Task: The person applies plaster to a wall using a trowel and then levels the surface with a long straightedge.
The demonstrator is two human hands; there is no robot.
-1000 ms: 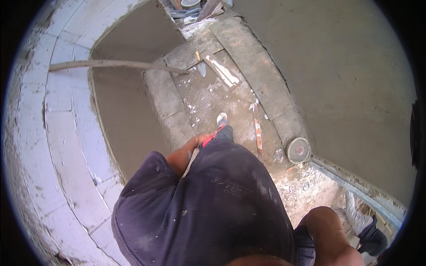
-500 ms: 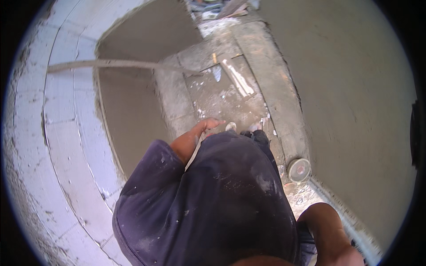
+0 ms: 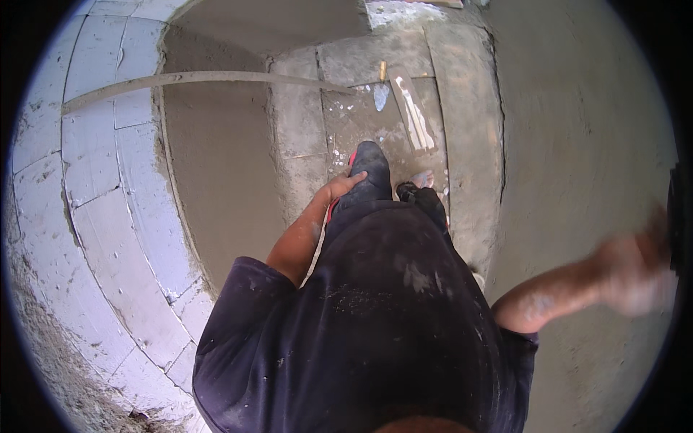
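Observation:
My left hand [image 3: 346,184] rests against the raised dark trouser leg [image 3: 372,166], its thumb stretched over the top; the other fingers are partly hidden at the leg's side, by a red strip. Far out at the right rim, my right hand [image 3: 639,274] is smeared by motion in front of the smooth grey plastered surface [image 3: 563,144]. Whether it holds anything cannot be made out. Ahead of my legs a narrow board [image 3: 411,112] with white streaks lies on the floor, beside a pale blue pointed blade [image 3: 380,97] and a short yellow piece [image 3: 382,70].
A long thin bar [image 3: 202,76] reaches from the pale block wall [image 3: 94,166] on the left across a grey plastered area [image 3: 216,159]. Concrete ledges [image 3: 465,115] border the sunken floor [image 3: 361,126], which carries scattered white crumbs. A dark object [image 3: 678,216] cuts in at the right rim.
My right arm has swung from low at the lower right up and outward to the right. The left leg has come up, with my left hand now on it. The round pale container is mostly hidden.

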